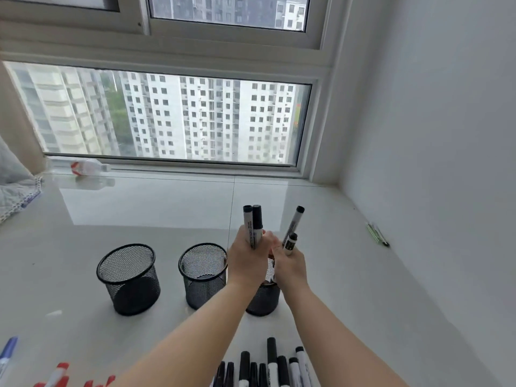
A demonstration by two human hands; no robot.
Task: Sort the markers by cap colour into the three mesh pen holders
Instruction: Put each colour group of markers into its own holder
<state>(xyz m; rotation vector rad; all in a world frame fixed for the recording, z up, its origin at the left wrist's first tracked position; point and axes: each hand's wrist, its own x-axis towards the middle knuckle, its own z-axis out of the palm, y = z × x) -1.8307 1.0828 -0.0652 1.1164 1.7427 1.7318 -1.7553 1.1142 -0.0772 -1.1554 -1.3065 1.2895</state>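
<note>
Head view: both my hands are raised over the right-hand black wire-mesh pen holder (262,298), which I use as the landmark.
Left hand (247,259): gripping two black-capped white markers (252,227), caps up, above the holder.
Right hand (289,268): pinching two more black-capped markers (291,233), splayed apart, just right of the left hand's pair.
Middle mesh holder (203,275): just left of the landmark; looks empty.
Left mesh holder (129,279): further left, also looks empty.
Loose black-capped markers (265,367): lying on the glossy white tiled surface (167,213), nearer me than the landmark.
Red-capped markers (60,374) and blue-capped marker (8,350): far to its left, by the frame edge.
Risk: the splayed right-hand pair could catch the rim and tip the light holder, or one could slip from my loose pinch and roll away.
</note>
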